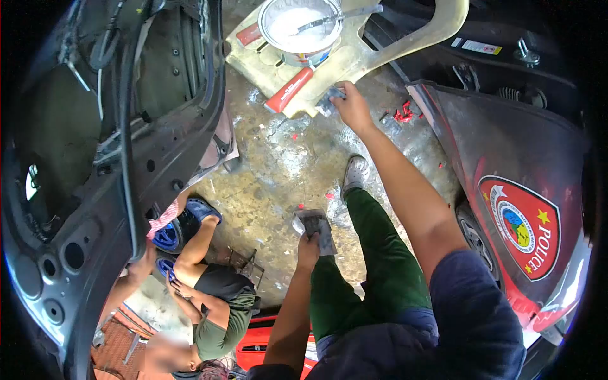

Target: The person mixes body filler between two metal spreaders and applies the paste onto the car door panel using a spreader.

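My left hand grips a flat dark-grey plate with a pale edge, held low in front of my legs. Stretched forward, my right hand pinches a small thin greyish sheet beside the edge of a cream plastic chair; its exact kind is unclear. On the chair stands an open can of white paste, with a smeared flat stick across its top. A red tube lies at the chair's front edge, and another red tube is left of the can.
A bare vehicle panel rises on my left. On the right is a dark vehicle body with a police emblem. A crouching person works beside a blue-rimmed wheel. Red scraps litter the stained floor.
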`<state>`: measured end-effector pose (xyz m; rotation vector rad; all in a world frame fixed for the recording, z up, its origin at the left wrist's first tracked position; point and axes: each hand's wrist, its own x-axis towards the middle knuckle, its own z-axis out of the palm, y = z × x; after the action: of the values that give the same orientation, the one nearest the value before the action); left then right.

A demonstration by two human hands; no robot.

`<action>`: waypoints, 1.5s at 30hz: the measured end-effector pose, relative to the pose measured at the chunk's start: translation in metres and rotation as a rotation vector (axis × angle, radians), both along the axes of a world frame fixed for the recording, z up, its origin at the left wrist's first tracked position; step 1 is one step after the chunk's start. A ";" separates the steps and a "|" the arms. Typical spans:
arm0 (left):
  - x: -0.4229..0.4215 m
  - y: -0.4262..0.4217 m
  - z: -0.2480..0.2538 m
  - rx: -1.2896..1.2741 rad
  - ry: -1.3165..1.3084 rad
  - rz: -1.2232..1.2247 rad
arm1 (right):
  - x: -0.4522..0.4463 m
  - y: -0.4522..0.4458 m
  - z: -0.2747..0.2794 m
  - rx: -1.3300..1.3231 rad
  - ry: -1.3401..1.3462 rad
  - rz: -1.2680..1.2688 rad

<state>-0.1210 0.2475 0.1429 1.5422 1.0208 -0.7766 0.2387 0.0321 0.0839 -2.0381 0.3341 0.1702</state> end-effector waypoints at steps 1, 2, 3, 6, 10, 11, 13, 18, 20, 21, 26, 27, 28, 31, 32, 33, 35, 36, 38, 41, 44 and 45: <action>0.008 -0.008 0.017 -0.006 0.056 0.020 | 0.014 0.000 -0.004 0.008 0.075 0.039; -0.001 -0.011 0.012 0.010 0.047 0.001 | 0.027 0.000 -0.007 0.016 0.147 0.079; -0.010 -0.015 0.008 0.026 0.038 -0.019 | 0.038 0.001 -0.014 0.023 0.218 0.119; -0.014 -0.035 0.022 -0.044 0.027 0.017 | 0.041 -0.003 0.014 -0.314 -0.171 0.075; -0.009 -0.064 0.055 -0.058 0.016 0.121 | -0.025 -0.027 0.042 -0.411 -0.157 0.100; -0.008 -0.069 0.065 -0.062 -0.048 0.134 | -0.060 -0.042 0.029 -0.420 -0.189 0.185; -0.014 -0.077 0.081 -0.113 -0.129 0.174 | -0.151 -0.083 -0.004 -0.351 0.187 0.491; -0.033 -0.083 0.167 -0.114 -0.269 0.269 | -0.334 -0.149 0.056 -0.204 0.896 0.822; -0.054 -0.097 0.205 -0.122 -0.375 0.362 | -0.319 -0.157 0.108 -0.241 0.828 1.054; -0.072 -0.105 0.223 -0.164 -0.410 0.446 | -0.319 -0.157 0.128 -0.258 0.797 1.167; -0.148 -0.161 0.302 -0.380 -0.592 0.790 | -0.338 -0.117 0.284 0.746 0.954 0.585; -0.160 -0.172 0.313 -0.399 -0.617 0.786 | -0.345 -0.113 0.301 0.825 0.958 0.549; -0.173 -0.182 0.322 -0.416 -0.648 0.778 | -0.350 -0.108 0.320 0.906 0.958 0.518; -0.203 -0.209 0.340 -0.440 -0.695 0.751 | -0.374 -0.112 0.361 1.086 0.907 0.531; -0.210 -0.217 0.344 -0.426 -0.721 0.736 | -0.382 -0.113 0.381 1.102 0.865 0.474; -0.215 -0.224 0.346 -0.412 -0.748 0.724 | -0.387 -0.114 0.399 1.118 0.823 0.420; -0.227 -0.234 0.347 -0.278 -0.801 0.714 | -0.389 -0.121 0.409 1.191 0.784 0.384; -0.237 -0.237 0.337 -0.215 -0.805 0.775 | -0.388 -0.122 0.419 1.223 0.705 0.339; -0.247 -0.238 0.363 -0.313 -0.810 1.077 | -0.372 -0.130 0.429 1.220 0.623 0.377; -0.252 -0.222 0.396 -0.338 -0.880 1.259 | -0.363 -0.128 0.462 1.159 0.391 0.479; -0.253 -0.212 0.396 -0.368 -0.976 1.273 | -0.384 -0.137 0.495 1.001 0.204 0.602; -0.248 -0.206 0.397 -0.394 -1.012 1.260 | -0.392 -0.139 0.503 0.943 0.155 0.636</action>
<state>-0.3690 0.0411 0.5397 0.5241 0.7432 0.6265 -0.1537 -0.1068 0.5869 -1.1266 -0.2865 0.7284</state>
